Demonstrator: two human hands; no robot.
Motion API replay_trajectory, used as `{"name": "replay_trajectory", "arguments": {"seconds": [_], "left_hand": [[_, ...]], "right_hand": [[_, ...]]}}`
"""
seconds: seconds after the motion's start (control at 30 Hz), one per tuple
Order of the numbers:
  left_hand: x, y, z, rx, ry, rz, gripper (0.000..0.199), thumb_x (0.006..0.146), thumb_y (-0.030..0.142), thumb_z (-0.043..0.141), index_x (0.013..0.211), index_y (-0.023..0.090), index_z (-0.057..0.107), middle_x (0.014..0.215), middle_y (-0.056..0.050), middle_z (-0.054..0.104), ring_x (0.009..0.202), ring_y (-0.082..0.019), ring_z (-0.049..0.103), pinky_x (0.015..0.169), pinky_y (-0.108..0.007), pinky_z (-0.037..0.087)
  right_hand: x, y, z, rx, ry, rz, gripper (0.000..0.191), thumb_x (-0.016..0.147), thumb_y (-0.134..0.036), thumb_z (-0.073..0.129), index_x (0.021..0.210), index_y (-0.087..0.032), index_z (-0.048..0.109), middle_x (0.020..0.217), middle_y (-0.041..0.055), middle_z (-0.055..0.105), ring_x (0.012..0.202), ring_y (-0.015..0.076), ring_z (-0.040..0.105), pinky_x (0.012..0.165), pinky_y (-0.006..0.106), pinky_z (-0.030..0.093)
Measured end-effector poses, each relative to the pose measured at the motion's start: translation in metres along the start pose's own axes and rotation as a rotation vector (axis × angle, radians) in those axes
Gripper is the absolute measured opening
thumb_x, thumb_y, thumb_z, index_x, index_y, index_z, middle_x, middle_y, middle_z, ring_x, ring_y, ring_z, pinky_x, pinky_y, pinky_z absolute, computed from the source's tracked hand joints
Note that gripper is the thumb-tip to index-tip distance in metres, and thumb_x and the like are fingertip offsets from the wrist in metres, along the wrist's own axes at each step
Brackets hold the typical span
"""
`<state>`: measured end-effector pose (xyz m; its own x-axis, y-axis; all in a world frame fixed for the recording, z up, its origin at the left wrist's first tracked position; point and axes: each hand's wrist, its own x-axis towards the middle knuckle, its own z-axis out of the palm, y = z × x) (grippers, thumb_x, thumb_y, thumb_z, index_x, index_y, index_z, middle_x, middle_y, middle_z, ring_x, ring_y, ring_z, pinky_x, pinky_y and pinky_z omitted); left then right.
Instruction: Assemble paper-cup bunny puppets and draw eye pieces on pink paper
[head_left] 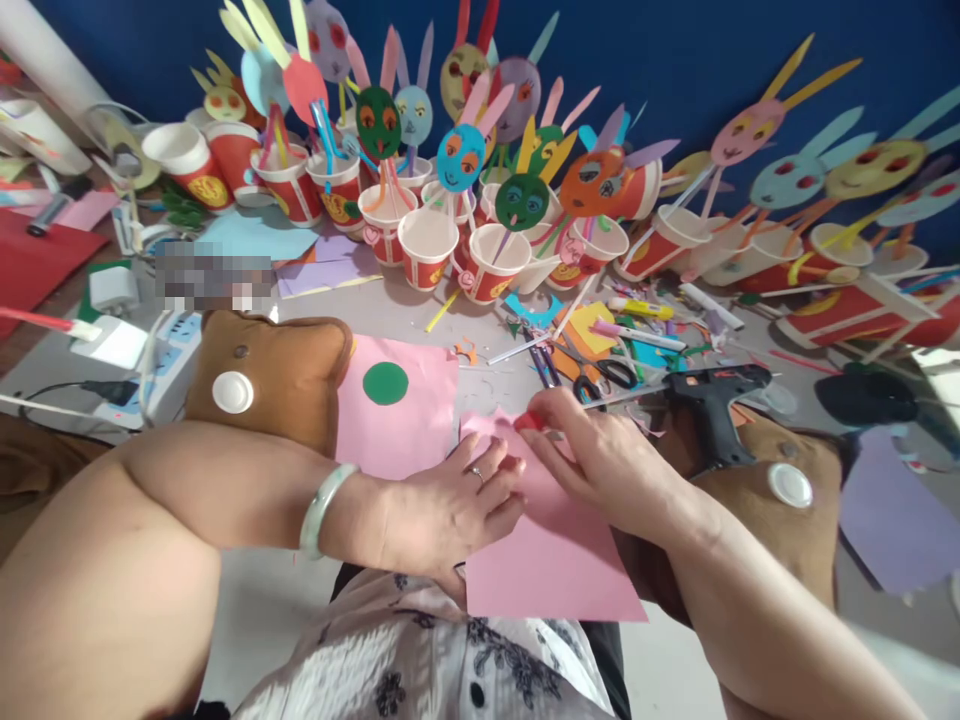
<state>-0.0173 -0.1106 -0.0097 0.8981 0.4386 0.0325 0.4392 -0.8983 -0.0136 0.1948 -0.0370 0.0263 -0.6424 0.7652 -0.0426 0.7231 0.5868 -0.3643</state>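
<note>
A large pink paper sheet [555,560] lies at the table's front edge and hangs over my lap. My left hand [442,505] presses flat on its left part, fingers spread, a ring and a pale bangle on that arm. At the sheet's upper edge, my right hand [592,455] pinches a small red piece [529,421] between thumb and fingers; its exact shape is partly hidden. Left of the sheet lies another pink paper [390,440] with a green circle [385,383] on it.
Paper cups [427,245] with colourful rabbit-faced figures stand along the back. Black-handled scissors [592,375], pens and paper scraps lie beyond my hands. A black glue gun [712,405] is at right; a brown cushion [277,365] and power strip [169,365] are left.
</note>
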Motion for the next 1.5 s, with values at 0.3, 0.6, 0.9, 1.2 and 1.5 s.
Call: {"name": "replay_trajectory", "arguments": {"seconds": [0.3, 0.6, 0.9, 1.2, 1.5], "left_hand": [[0.004, -0.009, -0.004, -0.135, -0.040, 0.025, 0.104, 0.072, 0.084, 0.059, 0.144, 0.010, 0.047, 0.151, -0.027, 0.042, 0.143, -0.046, 0.028, 0.108, -0.068, 0.029], [-0.001, 0.015, -0.014, 0.229, -0.072, -0.150, 0.057, 0.092, 0.036, 0.056, 0.139, 0.005, 0.055, 0.140, -0.026, 0.056, 0.122, -0.040, 0.059, 0.103, -0.058, 0.042], [-0.006, 0.020, -0.014, 0.389, -0.079, -0.153, 0.051, 0.091, 0.016, 0.043, 0.138, 0.002, 0.056, 0.138, -0.021, 0.061, 0.128, -0.034, 0.059, 0.113, -0.056, 0.038], [-0.006, 0.023, -0.016, 0.392, -0.057, -0.157, 0.050, 0.092, 0.020, 0.043, 0.137, 0.009, 0.061, 0.137, -0.017, 0.063, 0.127, -0.033, 0.061, 0.113, -0.054, 0.040], [-0.003, 0.018, -0.022, 0.412, -0.113, -0.147, 0.050, 0.095, 0.022, 0.038, 0.138, 0.009, 0.059, 0.136, -0.018, 0.062, 0.125, -0.034, 0.061, 0.111, -0.058, 0.039]], "right_hand": [[0.016, 0.006, 0.011, 0.684, -0.107, 0.169, 0.020, 0.101, -0.044, 0.045, 0.098, -0.024, 0.042, 0.093, 0.0067, 0.074, 0.073, 0.0181, 0.069, 0.068, 0.033, 0.055], [0.016, 0.002, 0.007, 0.520, -0.085, 0.137, 0.017, 0.101, -0.038, 0.045, 0.095, -0.022, 0.046, 0.083, 0.0047, 0.072, 0.071, 0.0176, 0.070, 0.066, 0.030, 0.054], [0.019, 0.004, 0.023, 0.449, -0.011, -0.032, 0.017, 0.094, -0.031, 0.062, 0.103, -0.019, 0.070, 0.094, 0.0073, 0.073, 0.075, 0.0156, 0.068, 0.067, 0.026, 0.055], [0.021, -0.003, 0.032, 0.343, 0.039, -0.067, 0.020, 0.096, -0.032, 0.059, 0.102, -0.019, 0.073, 0.087, 0.0070, 0.071, 0.068, 0.0140, 0.063, 0.062, 0.026, 0.050], [0.022, -0.006, 0.037, 0.275, 0.070, -0.069, 0.026, 0.099, -0.036, 0.054, 0.104, -0.019, 0.073, 0.083, 0.0070, 0.068, 0.068, 0.0152, 0.061, 0.061, 0.027, 0.047]]}}
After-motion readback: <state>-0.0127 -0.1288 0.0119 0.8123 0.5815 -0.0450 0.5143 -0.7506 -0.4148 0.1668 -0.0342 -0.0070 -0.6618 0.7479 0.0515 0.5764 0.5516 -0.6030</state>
